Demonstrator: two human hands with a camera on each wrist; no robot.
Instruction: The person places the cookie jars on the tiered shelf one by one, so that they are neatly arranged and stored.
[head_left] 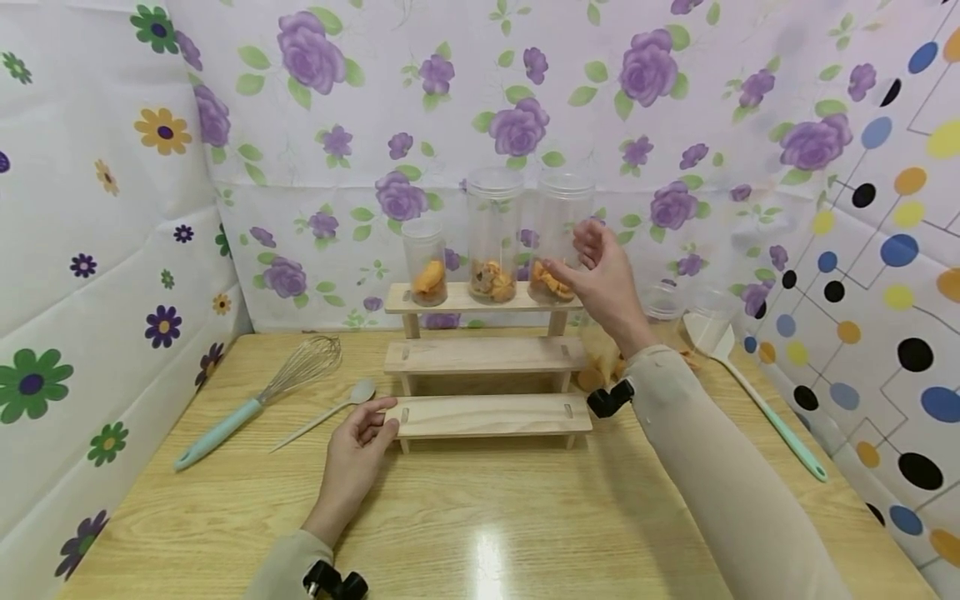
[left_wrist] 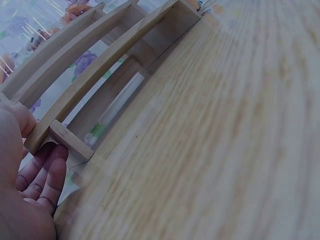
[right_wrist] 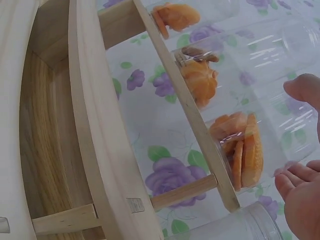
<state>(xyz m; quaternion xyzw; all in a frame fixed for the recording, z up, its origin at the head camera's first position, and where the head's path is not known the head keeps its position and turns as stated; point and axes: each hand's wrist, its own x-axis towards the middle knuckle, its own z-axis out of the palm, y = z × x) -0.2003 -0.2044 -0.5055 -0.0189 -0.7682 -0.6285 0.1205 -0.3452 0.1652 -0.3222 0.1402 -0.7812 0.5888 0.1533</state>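
A three-tier wooden rack (head_left: 487, 417) stands on the table. My left hand (head_left: 356, 454) grips the left end of its lowest shelf, thumb on top and fingers curled beneath, as the left wrist view shows. On the top shelf stand a short clear jar (head_left: 424, 246) and two tall ones, a middle jar (head_left: 495, 217) and a right jar (head_left: 558, 217), without lids. Orange snack pieces (right_wrist: 254, 150) lie in the bottom of each. Beside the right jar is my right hand (head_left: 609, 283), thumb and fingers spread apart and holding nothing.
Left of the rack lie a whisk (head_left: 251, 408) with a pale blue handle and a grey spoon (head_left: 322, 417). Behind my right arm stand more clear containers (head_left: 663, 302), with yellowish contents low beside the rack. A green-handled spatula (head_left: 772, 425) lies at the far right.
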